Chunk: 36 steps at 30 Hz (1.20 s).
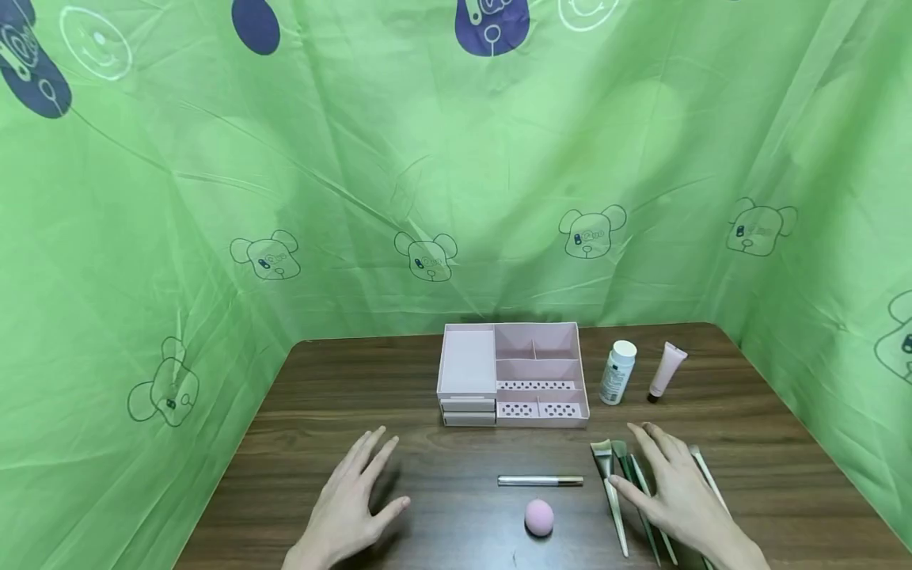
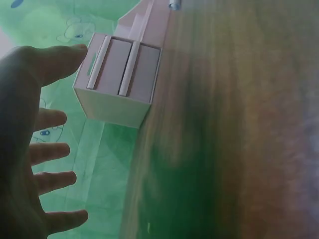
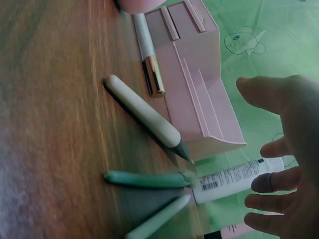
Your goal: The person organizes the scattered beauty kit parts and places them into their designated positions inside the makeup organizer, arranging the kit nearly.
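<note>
My left hand [image 1: 349,503] hovers over the left part of the table with fingers spread, holding nothing. My right hand [image 1: 673,495] is above several makeup brushes, its fingers loosely extended and apart from them in the right wrist view. Among these are a wide flat brush [image 1: 611,491], a green brush [image 3: 149,179] and a thin brush [image 1: 705,475], partly hidden by the hand. Left of them lie a silver tube-like stick [image 1: 540,480] with a gold-toned end and a round pink makeup sponge [image 1: 539,517].
A pink organizer [image 1: 466,360] with two small drawers and open compartments stands near the table's back edge. To its right are a white bottle [image 1: 617,372] and a pink squeeze tube [image 1: 667,370] with a black cap. Green printed cloth [image 1: 499,198] hangs around the wooden table [image 1: 342,380].
</note>
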Each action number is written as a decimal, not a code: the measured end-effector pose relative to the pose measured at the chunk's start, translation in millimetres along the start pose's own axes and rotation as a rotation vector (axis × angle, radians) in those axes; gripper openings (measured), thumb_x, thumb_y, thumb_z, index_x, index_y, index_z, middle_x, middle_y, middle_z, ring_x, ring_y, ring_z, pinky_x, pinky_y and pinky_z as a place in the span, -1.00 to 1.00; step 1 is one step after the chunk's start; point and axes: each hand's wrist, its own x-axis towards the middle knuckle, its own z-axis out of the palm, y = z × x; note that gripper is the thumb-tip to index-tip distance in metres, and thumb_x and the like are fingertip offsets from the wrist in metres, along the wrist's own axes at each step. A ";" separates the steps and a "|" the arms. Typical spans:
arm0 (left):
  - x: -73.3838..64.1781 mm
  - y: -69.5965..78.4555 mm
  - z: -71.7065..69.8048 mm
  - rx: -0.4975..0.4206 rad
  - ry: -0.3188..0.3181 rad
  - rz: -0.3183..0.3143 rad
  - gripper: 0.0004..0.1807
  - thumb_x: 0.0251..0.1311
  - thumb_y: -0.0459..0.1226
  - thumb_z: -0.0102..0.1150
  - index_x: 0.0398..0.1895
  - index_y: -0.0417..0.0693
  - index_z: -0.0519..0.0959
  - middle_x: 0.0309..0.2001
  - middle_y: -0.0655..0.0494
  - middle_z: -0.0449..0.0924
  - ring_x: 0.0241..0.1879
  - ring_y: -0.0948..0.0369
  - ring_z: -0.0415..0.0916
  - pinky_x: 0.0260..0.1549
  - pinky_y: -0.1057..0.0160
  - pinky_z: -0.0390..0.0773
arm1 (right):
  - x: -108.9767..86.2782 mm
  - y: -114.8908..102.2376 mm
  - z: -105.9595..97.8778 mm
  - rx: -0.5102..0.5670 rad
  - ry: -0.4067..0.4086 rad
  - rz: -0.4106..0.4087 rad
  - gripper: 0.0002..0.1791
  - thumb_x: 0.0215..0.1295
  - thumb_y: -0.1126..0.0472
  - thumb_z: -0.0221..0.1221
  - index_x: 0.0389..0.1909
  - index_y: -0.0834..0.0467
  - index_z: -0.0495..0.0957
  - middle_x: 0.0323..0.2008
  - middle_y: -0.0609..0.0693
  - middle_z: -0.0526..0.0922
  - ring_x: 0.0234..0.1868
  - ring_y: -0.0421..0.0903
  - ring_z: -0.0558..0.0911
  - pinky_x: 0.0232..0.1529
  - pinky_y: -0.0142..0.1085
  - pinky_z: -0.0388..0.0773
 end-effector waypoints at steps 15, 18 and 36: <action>47.4 -2.1 3.5 -0.314 0.000 -0.046 -0.16 0.14 0.01 0.35 0.47 0.18 0.20 0.44 0.12 0.21 0.36 0.03 0.29 0.22 -0.13 0.47 | 8.4 -17.3 15.1 -0.019 0.013 -0.012 -0.27 -0.18 0.06 0.53 0.07 0.23 0.54 -0.27 0.07 0.65 -0.35 -0.05 0.61 -0.44 -0.07 0.61; 55.3 -3.5 8.7 -0.357 0.005 -0.045 -0.17 0.15 0.01 0.34 0.47 0.19 0.21 0.43 0.14 0.23 0.36 0.05 0.30 0.22 -0.12 0.48 | 10.4 -19.7 17.5 -0.021 0.030 -0.039 -0.29 -0.20 0.09 0.53 0.05 0.24 0.55 -0.34 0.01 0.63 -0.44 -0.18 0.55 -0.53 -0.22 0.55; 86.4 -4.8 32.7 -0.609 0.102 -0.046 -0.26 0.14 -0.16 0.38 0.40 0.08 0.31 0.36 0.07 0.34 0.33 0.07 0.34 0.13 -0.05 0.58 | 17.4 -27.6 31.5 -0.037 -0.057 0.022 -0.35 -0.14 0.10 0.52 -0.01 0.32 0.58 -0.29 0.12 0.64 -0.46 -0.20 0.54 -0.53 -0.29 0.58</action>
